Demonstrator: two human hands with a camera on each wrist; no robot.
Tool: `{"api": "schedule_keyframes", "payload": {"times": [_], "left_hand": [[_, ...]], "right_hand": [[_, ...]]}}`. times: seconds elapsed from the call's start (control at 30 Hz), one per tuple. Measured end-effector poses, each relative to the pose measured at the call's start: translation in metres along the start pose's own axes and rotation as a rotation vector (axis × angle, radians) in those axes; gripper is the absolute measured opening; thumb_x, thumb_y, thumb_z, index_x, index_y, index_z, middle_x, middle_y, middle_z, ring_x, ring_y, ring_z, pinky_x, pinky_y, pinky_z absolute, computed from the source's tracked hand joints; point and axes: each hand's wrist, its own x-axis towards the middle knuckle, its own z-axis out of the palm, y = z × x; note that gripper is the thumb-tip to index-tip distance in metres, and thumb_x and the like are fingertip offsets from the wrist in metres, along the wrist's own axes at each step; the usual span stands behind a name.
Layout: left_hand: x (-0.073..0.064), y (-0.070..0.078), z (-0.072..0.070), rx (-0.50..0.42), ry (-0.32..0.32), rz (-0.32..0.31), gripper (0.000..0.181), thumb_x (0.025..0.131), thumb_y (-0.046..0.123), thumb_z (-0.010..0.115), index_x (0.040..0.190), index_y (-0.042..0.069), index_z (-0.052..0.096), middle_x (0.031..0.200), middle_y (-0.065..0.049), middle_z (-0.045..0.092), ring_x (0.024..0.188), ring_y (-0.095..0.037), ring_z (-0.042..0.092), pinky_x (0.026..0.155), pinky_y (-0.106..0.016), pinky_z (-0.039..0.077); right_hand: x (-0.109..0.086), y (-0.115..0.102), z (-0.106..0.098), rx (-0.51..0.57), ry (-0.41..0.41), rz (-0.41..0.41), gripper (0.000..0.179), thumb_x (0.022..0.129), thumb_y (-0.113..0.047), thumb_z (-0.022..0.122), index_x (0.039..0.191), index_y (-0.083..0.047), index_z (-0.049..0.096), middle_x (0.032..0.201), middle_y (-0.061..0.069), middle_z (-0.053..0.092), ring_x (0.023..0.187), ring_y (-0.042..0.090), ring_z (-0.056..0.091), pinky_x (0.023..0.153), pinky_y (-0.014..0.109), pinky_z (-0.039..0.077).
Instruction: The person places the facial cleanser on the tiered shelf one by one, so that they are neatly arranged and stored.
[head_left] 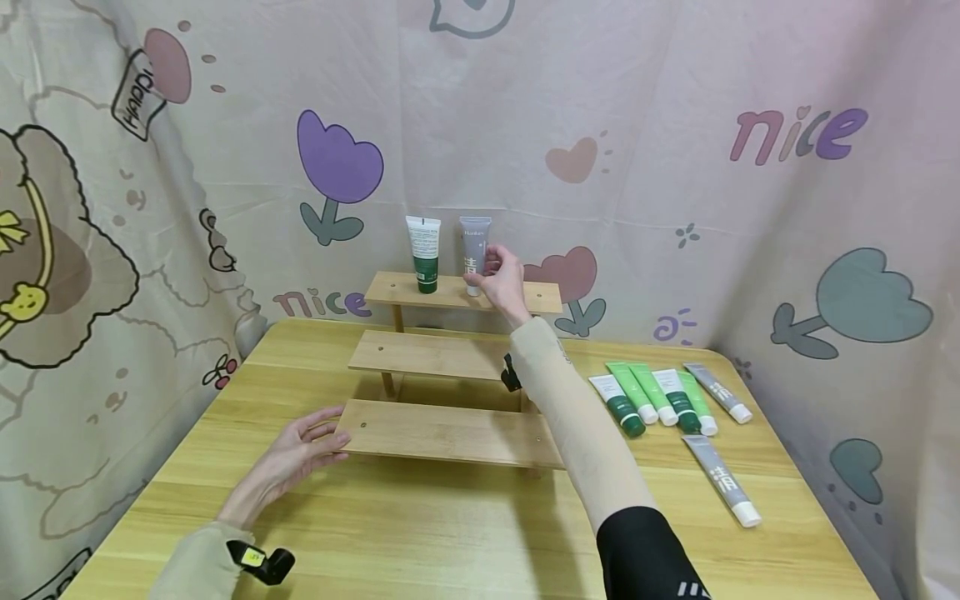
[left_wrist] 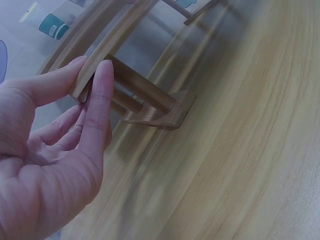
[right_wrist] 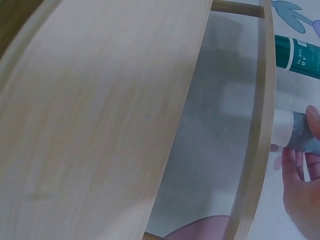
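A three-step wooden shelf (head_left: 442, 431) stands on the table. My left hand (head_left: 294, 457) pinches the left end of its lowest board, thumb on one face and fingers on the other, as the left wrist view shows. Up on the top board, my right hand (head_left: 501, 283) holds a grey tube (head_left: 475, 237) upright by its lower part, its white cap at the board. To its left a white and green tube (head_left: 424, 250) stands on its dark green cap. In the right wrist view, the grey tube (right_wrist: 302, 131) is partly cut off by the frame edge.
Several green, white-and-green and grey tubes lie at the table's right, among them a light green tube (head_left: 648, 390) and a grey tube (head_left: 722, 479) nearer the front. A patterned curtain (head_left: 645, 208) hangs behind the wooden table (head_left: 420, 533).
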Motion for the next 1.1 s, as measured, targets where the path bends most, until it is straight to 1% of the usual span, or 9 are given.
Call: {"api": "schedule_keyframes", "payload": {"times": [0.13,0.3,0.37,0.5,0.6,0.87,1.1], "left_hand": [[0.000,0.000,0.000,0.010,0.000,0.001,0.078,0.102,0.006,0.057,0.157,-0.010,0.004,0.120,0.000,0.059,0.105,-0.011,0.065,0.095,-0.027,0.063],[0.000,0.000,0.001,0.017,0.004,0.003,0.078,0.102,0.006,0.058,0.157,-0.010,0.004,0.120,0.000,0.058,0.105,-0.010,0.065,0.095,-0.027,0.063],[0.000,0.000,0.001,0.013,0.005,0.007,0.078,0.102,0.005,0.057,0.156,-0.011,0.005,0.119,0.000,0.059,0.103,-0.010,0.066,0.094,-0.027,0.063],[0.000,-0.001,0.001,0.009,0.002,0.019,0.077,0.101,0.003,0.057,0.155,-0.014,0.005,0.116,0.000,0.061,0.100,-0.010,0.066,0.092,-0.027,0.064],[0.000,-0.001,0.000,0.006,0.000,0.022,0.077,0.101,0.003,0.057,0.155,-0.014,0.005,0.115,0.001,0.061,0.099,-0.010,0.067,0.091,-0.027,0.064],[0.001,-0.001,0.000,0.001,0.002,0.014,0.078,0.101,0.004,0.058,0.155,-0.013,0.005,0.115,0.001,0.061,0.098,-0.010,0.066,0.091,-0.027,0.064],[0.001,-0.001,0.000,0.020,0.000,0.011,0.078,0.101,0.004,0.057,0.156,-0.012,0.004,0.115,-0.001,0.059,0.099,-0.010,0.065,0.093,-0.027,0.063]], "right_hand": [[0.000,0.000,-0.001,0.004,-0.006,-0.003,0.053,0.079,0.005,0.081,0.127,-0.001,0.060,0.123,0.021,0.066,0.115,0.034,0.064,0.105,0.038,0.058],[-0.004,-0.001,-0.001,0.012,-0.003,-0.006,0.053,0.079,0.005,0.081,0.127,-0.003,0.061,0.124,0.019,0.066,0.115,0.029,0.065,0.103,0.031,0.058],[-0.006,-0.002,-0.002,0.013,0.001,-0.020,0.054,0.079,0.005,0.081,0.129,-0.003,0.060,0.125,0.019,0.066,0.115,0.029,0.065,0.103,0.029,0.058],[-0.009,-0.002,-0.004,0.020,-0.002,-0.046,0.060,0.079,0.006,0.079,0.134,-0.001,0.057,0.129,0.021,0.065,0.119,0.032,0.064,0.107,0.033,0.056],[-0.011,-0.001,-0.006,0.025,-0.004,-0.056,0.061,0.079,0.005,0.080,0.136,-0.001,0.057,0.131,0.021,0.064,0.122,0.033,0.063,0.110,0.035,0.055],[-0.019,-0.004,-0.016,0.067,-0.029,-0.080,0.058,0.081,0.000,0.081,0.134,-0.001,0.057,0.137,0.018,0.062,0.128,0.032,0.061,0.112,0.035,0.054],[-0.032,-0.001,-0.032,0.067,-0.072,-0.111,0.056,0.083,0.000,0.080,0.133,0.003,0.056,0.140,0.023,0.058,0.133,0.040,0.055,0.115,0.044,0.051]]}}
